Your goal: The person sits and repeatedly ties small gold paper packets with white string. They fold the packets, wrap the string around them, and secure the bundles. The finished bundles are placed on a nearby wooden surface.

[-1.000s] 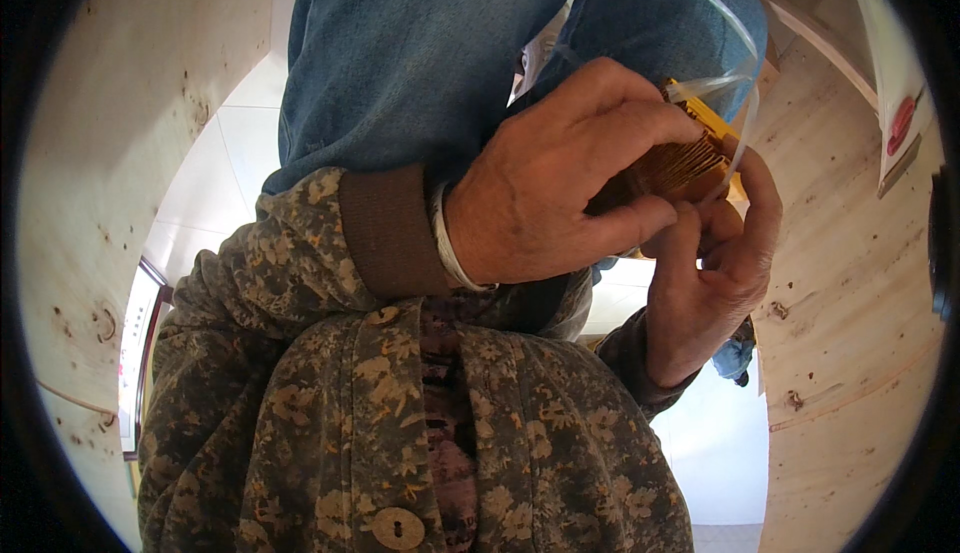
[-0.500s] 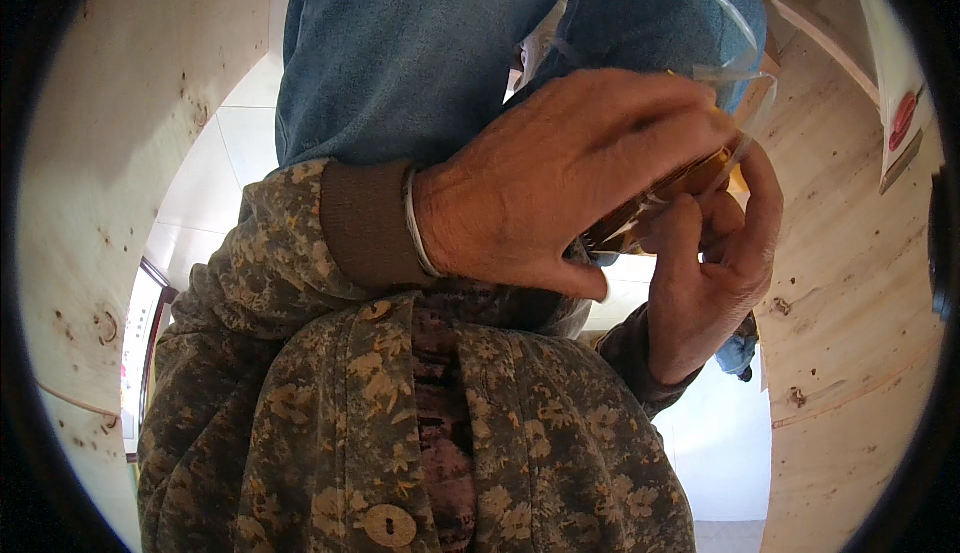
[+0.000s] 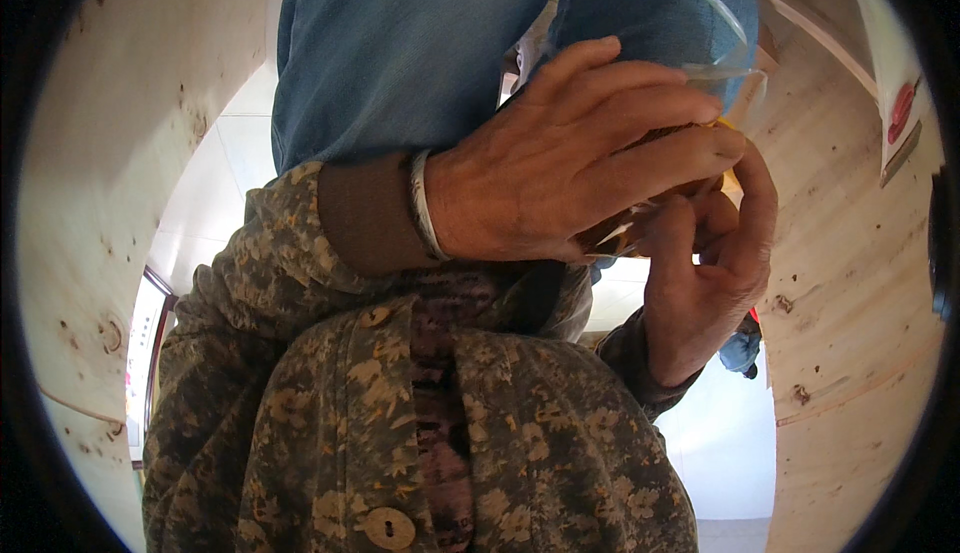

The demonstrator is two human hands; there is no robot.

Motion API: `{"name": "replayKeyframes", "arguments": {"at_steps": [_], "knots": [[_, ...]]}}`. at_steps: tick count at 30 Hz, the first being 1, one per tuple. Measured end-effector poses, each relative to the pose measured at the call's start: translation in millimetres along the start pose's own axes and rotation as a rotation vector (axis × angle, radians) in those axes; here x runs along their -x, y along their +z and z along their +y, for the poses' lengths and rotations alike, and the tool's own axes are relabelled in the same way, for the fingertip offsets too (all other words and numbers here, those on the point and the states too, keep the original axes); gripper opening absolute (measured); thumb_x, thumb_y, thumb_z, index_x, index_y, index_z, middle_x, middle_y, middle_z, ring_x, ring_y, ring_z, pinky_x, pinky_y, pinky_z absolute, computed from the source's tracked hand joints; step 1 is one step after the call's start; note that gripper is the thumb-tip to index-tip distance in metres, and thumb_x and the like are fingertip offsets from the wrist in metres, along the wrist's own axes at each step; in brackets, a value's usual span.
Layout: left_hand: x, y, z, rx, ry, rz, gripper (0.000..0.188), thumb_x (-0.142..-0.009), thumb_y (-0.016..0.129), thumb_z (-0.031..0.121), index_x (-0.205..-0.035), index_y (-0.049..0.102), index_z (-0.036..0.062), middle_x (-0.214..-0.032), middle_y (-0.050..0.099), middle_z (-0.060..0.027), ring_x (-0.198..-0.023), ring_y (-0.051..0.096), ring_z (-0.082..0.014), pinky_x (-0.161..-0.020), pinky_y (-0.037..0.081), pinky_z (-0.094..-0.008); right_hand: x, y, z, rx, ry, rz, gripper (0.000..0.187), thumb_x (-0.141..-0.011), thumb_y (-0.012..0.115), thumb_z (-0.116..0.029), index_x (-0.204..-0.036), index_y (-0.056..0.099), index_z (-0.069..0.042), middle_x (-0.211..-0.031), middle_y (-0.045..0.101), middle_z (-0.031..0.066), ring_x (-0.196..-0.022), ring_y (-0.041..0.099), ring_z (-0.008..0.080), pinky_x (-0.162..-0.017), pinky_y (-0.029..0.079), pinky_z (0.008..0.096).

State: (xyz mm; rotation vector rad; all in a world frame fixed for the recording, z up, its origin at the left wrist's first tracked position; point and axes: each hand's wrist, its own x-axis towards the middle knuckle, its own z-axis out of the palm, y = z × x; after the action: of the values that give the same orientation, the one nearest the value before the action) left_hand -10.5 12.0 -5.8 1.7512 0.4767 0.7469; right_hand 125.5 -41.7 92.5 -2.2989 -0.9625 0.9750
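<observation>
Over the raised knees, both hands meet at a small brown-and-yellow bundle (image 3: 617,230) with thin layered edges; its kind is too covered to tell. My left hand (image 3: 545,183) lies across the top of it, the forefinger bent to its far edge and the other fingers stretched and fanned apart. The left thumb is hidden beneath. From the right, my right hand (image 3: 712,288) pinches the bundle's edge with thumb and curled fingers. A clear plastic strip (image 3: 712,1) loops above the hands, across the right knee.
Curved-looking pale wooden boards with knots, a left board (image 3: 95,243) and a right board (image 3: 850,283), rise on both sides. Jeans-clad legs (image 3: 410,63) fill the top. A red item (image 3: 903,113) shows at the far right, and white floor tiles (image 3: 215,178) behind the left board.
My left hand has shifted slightly up, its fingers now fanned apart and its thumb gone from sight. The right hand stays nearly in place, pinching the bundle.
</observation>
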Motion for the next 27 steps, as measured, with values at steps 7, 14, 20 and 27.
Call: {"name": "replayKeyframes", "arguments": {"at_steps": [7, 14, 20, 27], "knots": [[-0.3, 5.2, -1.3, -0.081, 0.026, 0.053, 0.101, -0.054, 0.092, 0.031, -0.137, 0.038, 0.0126, -0.148, 0.042, -0.0132, -0.135, 0.041, -0.0368, -0.112, 0.021, -0.0592, 1.0, -0.8, -0.1, 0.038, -0.022, -0.013, 0.051, -0.083, 0.055, 0.007, -0.132, 0.055, -0.006, -0.075, 0.071, 0.0120, -0.073, 0.073, 0.0181, -0.067, 0.059, 0.0289], [-1.0, 4.6, -2.2, -0.113, 0.005, 0.054, 0.103, -0.055, 0.092, 0.035, -0.139, 0.036, 0.0118, -0.143, 0.047, -0.0100, -0.134, 0.042, -0.0354, -0.114, 0.018, -0.0590, -0.4, -2.0, -4.2, 0.037, -0.023, -0.034, 0.051, -0.083, 0.055, 0.007, -0.132, 0.055, -0.006, -0.076, 0.071, 0.0129, -0.075, 0.073, 0.0179, -0.068, 0.058, 0.0292], [-1.2, 2.7, -1.3, -0.128, 0.000, 0.066, 0.101, -0.057, 0.092, 0.037, -0.138, 0.036, 0.0119, -0.142, 0.049, -0.0099, -0.133, 0.042, -0.0347, -0.114, 0.018, -0.0593, -0.4, -1.2, -5.4, 0.063, -0.032, -0.042, 0.051, -0.083, 0.055, 0.007, -0.133, 0.054, -0.005, -0.076, 0.071, 0.0128, -0.073, 0.072, 0.0172, -0.067, 0.058, 0.0291], [-0.7, 2.4, -2.5, -0.091, 0.050, 0.107, 0.100, -0.058, 0.092, 0.030, -0.138, 0.035, 0.0136, -0.143, 0.047, -0.0143, -0.132, 0.045, -0.0372, -0.111, 0.023, -0.0599, -0.8, 2.9, -3.1, 0.027, -0.066, -0.009, 0.052, -0.081, 0.054, 0.010, -0.132, 0.054, -0.004, -0.077, 0.071, 0.0128, -0.072, 0.072, 0.0168, -0.064, 0.057, 0.0274]]}}
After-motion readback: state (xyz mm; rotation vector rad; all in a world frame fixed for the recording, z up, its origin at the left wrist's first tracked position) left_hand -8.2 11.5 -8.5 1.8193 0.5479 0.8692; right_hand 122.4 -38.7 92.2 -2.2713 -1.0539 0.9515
